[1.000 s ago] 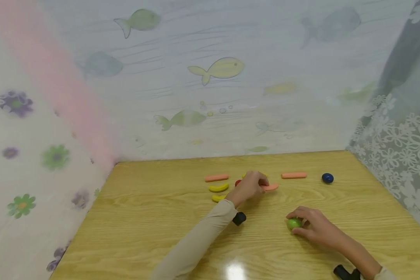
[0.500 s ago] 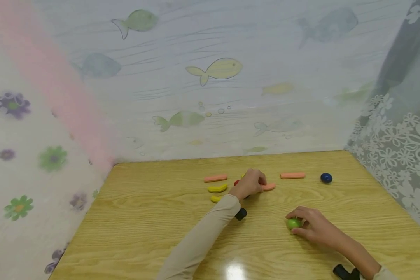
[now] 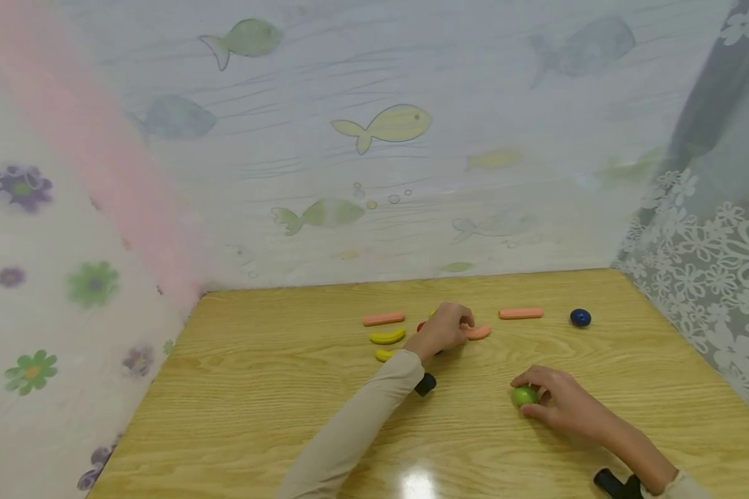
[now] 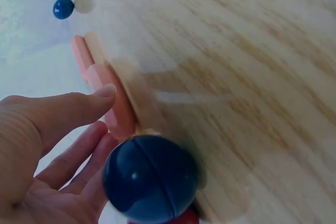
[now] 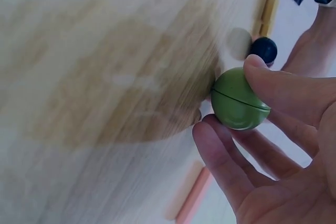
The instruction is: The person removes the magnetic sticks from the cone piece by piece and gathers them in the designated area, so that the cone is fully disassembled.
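Right hand [image 3: 564, 405] pinches a green ball [image 3: 524, 396], smooth w/ a seam round it, down on the bench [image 3: 256, 388]. Left hand [image 3: 443, 329] cups a dark blue ball [image 4: 149, 178], seamed too, beside a pink stick [image 3: 478, 333].

Green ball [image 3: 524, 396], dark blue ball [image 4: 149, 178], pink sticks [image 3: 521, 313], yellow bananas [image 3: 387, 337], fish-patterned backdrop [image 3: 387, 125].

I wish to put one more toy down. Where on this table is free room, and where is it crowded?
Free: the table left of the left hand, and the near edge before the right hand. Crowded: the back middle, around the bananas and pink sticks.
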Motion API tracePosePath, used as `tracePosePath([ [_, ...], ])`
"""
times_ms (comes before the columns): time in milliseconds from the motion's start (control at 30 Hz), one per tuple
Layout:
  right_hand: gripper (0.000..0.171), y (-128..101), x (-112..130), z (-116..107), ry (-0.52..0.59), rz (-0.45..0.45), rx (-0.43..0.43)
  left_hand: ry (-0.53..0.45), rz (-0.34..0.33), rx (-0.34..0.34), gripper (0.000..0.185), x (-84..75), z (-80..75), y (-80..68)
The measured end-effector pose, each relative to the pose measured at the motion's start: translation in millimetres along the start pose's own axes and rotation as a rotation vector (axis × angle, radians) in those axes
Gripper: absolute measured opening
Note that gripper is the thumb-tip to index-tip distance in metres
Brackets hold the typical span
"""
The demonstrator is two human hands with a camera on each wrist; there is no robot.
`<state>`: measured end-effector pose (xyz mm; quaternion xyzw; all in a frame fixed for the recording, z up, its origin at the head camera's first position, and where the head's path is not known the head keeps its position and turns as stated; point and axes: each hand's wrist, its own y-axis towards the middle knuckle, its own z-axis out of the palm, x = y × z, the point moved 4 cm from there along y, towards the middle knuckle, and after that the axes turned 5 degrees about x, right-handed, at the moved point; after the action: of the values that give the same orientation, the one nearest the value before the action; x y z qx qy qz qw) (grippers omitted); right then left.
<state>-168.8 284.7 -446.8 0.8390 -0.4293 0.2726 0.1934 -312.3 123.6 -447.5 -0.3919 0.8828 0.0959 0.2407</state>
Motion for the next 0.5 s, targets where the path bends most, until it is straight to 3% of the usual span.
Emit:
tracePosePath([
  [267,0.032,11,-11,-9,-0.016,0.063,-0.039,-0.004,-0.042,-0.036,0.026,-4.1,-11.7,-18.9],
  [500,0.032,26,-18,-21,-0.065,0.053,-0.066,-0.057,0.065,-0.160,0.017,-6.5,-22.3,-45.2],
])
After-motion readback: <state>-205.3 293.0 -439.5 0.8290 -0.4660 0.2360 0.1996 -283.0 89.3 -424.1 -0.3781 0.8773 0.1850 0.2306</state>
